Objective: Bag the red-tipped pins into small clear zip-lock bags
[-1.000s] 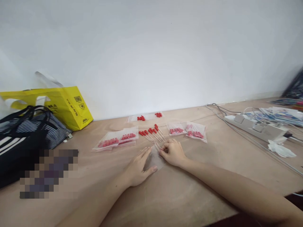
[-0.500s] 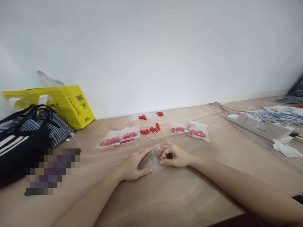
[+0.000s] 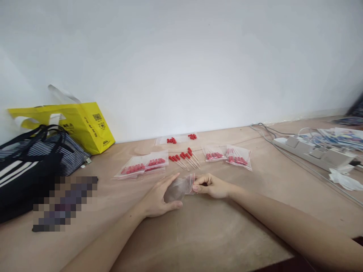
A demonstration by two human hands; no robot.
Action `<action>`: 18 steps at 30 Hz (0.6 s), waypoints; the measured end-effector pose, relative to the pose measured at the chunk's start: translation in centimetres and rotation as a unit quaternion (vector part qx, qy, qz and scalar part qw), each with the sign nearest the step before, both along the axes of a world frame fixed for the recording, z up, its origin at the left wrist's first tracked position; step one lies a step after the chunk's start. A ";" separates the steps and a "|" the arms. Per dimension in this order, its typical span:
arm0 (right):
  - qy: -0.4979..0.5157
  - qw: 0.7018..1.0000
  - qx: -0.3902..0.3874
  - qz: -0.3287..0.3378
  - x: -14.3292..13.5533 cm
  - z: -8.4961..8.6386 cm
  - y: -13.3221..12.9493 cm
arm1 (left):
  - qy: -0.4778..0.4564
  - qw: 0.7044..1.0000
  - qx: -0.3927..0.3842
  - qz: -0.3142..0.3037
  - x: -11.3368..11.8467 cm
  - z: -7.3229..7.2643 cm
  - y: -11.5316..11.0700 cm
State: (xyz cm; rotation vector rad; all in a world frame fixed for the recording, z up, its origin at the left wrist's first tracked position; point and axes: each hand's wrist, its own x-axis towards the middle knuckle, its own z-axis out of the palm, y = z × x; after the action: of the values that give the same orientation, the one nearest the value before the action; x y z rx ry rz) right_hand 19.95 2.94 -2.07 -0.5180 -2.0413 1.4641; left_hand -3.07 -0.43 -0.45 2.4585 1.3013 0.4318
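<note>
A clear zip bag (image 3: 178,189) with a red line along its opening lies in front of me, with no contents visible. My right hand (image 3: 214,186) pinches the bag's zip edge between thumb and fingers. Around the bag's other end curves my left hand (image 3: 157,194), its thumb and fingers wide apart. Just beyond the hands, several thin wooden sticks with red tips (image 3: 184,155) lie side by side on the table. Filled zip bags (image 3: 133,169) with red-tipped pieces are stacked to their left. To their right are two more filled bags (image 3: 238,158).
Near the wall, small red caps (image 3: 171,140) lie on a clear plastic bag (image 3: 181,139). A yellow bag (image 3: 98,128) and a dark striped bag (image 3: 72,149) stand at left, with a blurred dark object (image 3: 66,204) nearby. A power strip (image 3: 314,151), cables and crumpled tissue (image 3: 344,179) occupy the right.
The zip bag has turned so its red-lined edge stands more upright, still in my right hand's pinch. My left hand has stayed in nearly the same place. The view has shifted slightly.
</note>
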 end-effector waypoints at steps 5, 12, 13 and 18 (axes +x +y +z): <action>-0.027 0.998 0.034 -0.045 -0.4 -0.5 0.2 | 0.007 0.999 -0.004 0.032 0.4 -0.8 0.3; -0.123 0.886 0.198 -0.401 0.1 -0.6 4.2 | -0.024 0.999 0.003 0.038 0.6 -0.9 0.6; -0.153 0.868 0.214 -0.421 0.0 -0.3 5.1 | -0.023 0.999 0.003 0.040 0.6 -0.9 0.5; -0.311 0.820 0.184 -0.445 -1.9 0.7 9.5 | -0.018 0.999 0.006 0.042 0.6 -0.9 0.5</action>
State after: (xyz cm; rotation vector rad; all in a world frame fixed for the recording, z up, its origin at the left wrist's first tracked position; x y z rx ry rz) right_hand 18.04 12.39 -1.37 -1.6563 -1.9587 0.3268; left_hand -2.51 0.05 -1.39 2.4004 1.3957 0.5029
